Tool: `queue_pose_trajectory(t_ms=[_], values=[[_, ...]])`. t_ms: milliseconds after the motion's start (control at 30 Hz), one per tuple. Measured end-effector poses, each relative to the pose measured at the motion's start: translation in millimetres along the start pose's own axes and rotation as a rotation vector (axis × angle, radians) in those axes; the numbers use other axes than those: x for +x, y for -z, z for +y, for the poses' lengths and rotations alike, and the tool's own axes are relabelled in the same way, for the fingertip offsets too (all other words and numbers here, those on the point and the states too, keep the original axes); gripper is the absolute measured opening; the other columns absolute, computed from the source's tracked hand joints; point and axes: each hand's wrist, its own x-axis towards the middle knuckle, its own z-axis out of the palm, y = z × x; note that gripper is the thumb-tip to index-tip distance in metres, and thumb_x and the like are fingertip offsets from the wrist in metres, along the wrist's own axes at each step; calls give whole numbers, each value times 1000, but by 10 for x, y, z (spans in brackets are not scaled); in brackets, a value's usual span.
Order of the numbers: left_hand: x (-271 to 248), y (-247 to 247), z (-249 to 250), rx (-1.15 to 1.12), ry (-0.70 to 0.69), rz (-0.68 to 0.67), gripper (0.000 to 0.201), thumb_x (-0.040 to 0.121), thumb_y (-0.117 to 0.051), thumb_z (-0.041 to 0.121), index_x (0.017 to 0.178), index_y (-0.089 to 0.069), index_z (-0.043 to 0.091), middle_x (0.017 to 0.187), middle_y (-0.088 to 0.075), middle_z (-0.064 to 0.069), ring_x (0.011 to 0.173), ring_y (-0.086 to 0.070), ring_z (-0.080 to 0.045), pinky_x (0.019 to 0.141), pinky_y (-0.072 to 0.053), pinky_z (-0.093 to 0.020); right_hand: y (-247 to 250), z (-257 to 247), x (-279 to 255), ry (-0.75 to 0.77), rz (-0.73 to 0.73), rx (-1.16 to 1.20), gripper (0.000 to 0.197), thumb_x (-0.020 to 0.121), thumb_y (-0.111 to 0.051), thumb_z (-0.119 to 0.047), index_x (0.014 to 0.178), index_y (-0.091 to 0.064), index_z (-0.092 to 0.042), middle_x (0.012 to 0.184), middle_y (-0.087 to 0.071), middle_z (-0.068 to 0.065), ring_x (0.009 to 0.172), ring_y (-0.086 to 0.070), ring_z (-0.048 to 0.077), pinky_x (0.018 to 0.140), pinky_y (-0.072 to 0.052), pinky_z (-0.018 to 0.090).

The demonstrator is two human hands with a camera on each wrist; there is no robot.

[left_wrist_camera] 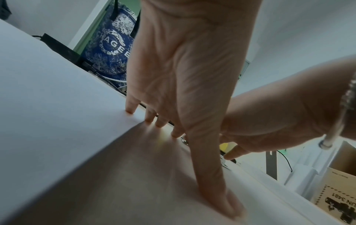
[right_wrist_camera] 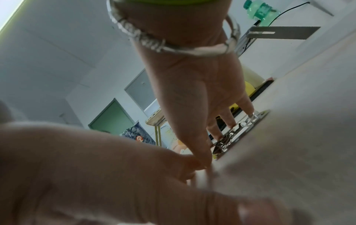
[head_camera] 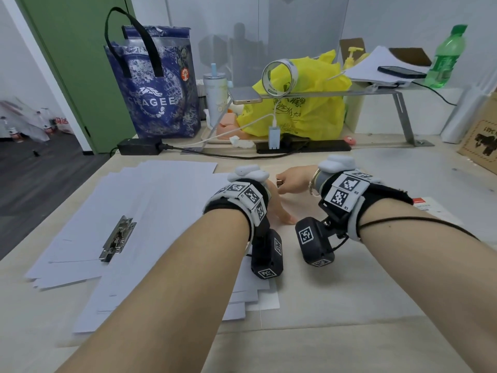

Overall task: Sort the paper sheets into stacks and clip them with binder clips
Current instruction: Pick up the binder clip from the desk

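White paper sheets (head_camera: pixel 150 211) lie fanned across the left half of the table (head_camera: pixel 349 278), with a long metal clip (head_camera: pixel 118 238) lying on them. My left hand (head_camera: pixel 279 211) is at the sheets' far right edge. In the left wrist view its straight fingers (left_wrist_camera: pixel 148 117) press on the paper (left_wrist_camera: pixel 57 99) and the thumb lies flat on the table. Just beyond it, my right hand (head_camera: pixel 293 181) holds a second metal clip (head_camera: pixel 280 182). The right wrist view shows its fingertips (right_wrist_camera: pixel 231 123) on top of this clip (right_wrist_camera: pixel 240 129), which lies on the table.
Along the back stand a blue tote bag (head_camera: pixel 158 98), a tumbler (head_camera: pixel 215 95), a yellow plastic bag (head_camera: pixel 301 103), a power adapter (head_camera: pixel 139 146) and a power strip (head_camera: pixel 304 146) with cables. A metal shelf (head_camera: pixel 376 90) spans above them. A cardboard box (head_camera: pixel 481 135) sits far right.
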Motion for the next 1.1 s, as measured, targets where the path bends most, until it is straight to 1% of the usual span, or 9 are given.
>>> queue_pose_trajectory(t_ms=[133, 200, 333, 467, 600, 667, 867, 967, 1100], values=[[-95, -121, 39, 68, -11, 130, 84, 62, -61, 77, 120, -53, 17, 103, -55, -4, 93, -43, -22, 82, -29, -33, -44, -23, -27, -15, 40, -15, 47, 95, -38, -13, 142, -37, -8, 144, -45, 11, 131, -45, 29, 108, -39, 37], [-111, -152, 54, 58, -5, 135, 93, 58, -59, 80, 124, -51, 15, 110, -55, -5, 100, -47, -24, 85, -30, -34, -49, -16, -32, -1, 53, -6, 44, 95, -38, -12, 139, -42, -7, 140, -49, 12, 128, -48, 30, 106, -41, 37], [-74, -164, 63, -34, -23, 138, 100, 48, -59, 79, 126, -52, 16, 116, -59, -7, 110, -53, -29, 94, -39, -38, -21, -29, -4, -1, 42, 21, 37, 95, -36, -14, 123, -58, -5, 117, -61, 11, 101, -56, 26, 78, -46, 28], [-4, -237, 99, -74, -51, 164, 120, 20, -38, 80, 121, -57, 19, 108, -63, -4, 102, -57, -26, 96, -44, -42, -3, -28, 26, -22, 52, 75, 39, 94, -40, -20, 124, -60, -6, 129, -60, 10, 111, -58, 28, 96, -46, 33], [-14, -212, 104, 2, -13, 162, 124, 14, -30, 81, 116, -58, 15, 105, -61, -3, 98, -56, -25, 93, -43, -40, 33, 49, -8, -41, 94, 166, 48, 92, -45, -18, 140, -46, -10, 144, -48, 5, 131, -47, 24, 105, -39, 30], [-6, -219, 99, 21, 5, 182, 124, 17, -33, 84, 115, -57, 13, 109, -61, -7, 102, -56, -28, 92, -41, -41, 42, 76, -35, -27, 105, 193, 52, 91, -48, -19, 142, -42, -12, 146, -46, 3, 132, -45, 23, 106, -37, 30], [-71, -192, 80, 62, -11, 195, 98, 55, -64, 77, 123, -51, 8, 116, -55, -12, 105, -51, -28, 96, -39, -38, 62, 104, -57, -31, 172, 231, 58, 87, -57, -21, 139, -35, -9, 133, -54, 14, 118, -55, 30, 96, -46, 37], [-65, -209, 79, 55, -33, 216, 81, 62, -65, 74, 109, -47, 11, 99, -46, -9, 89, -37, -21, 80, -30, -34, 63, 179, -114, 30, 190, 267, 65, 89, -58, -25, 146, -27, -16, 140, -49, 13, 128, -49, 28, 104, -41, 35], [-154, -61, 109, 89, -25, 147, 75, 65, -58, 79, 93, -33, 14, 64, -30, -1, 59, -34, -16, 54, -23, -28, 62, 331, -185, -31, 210, 211, 55, 92, -50, -22, 144, -36, -10, 148, -40, 9, 135, -40, 25, 107, -35, 31]])
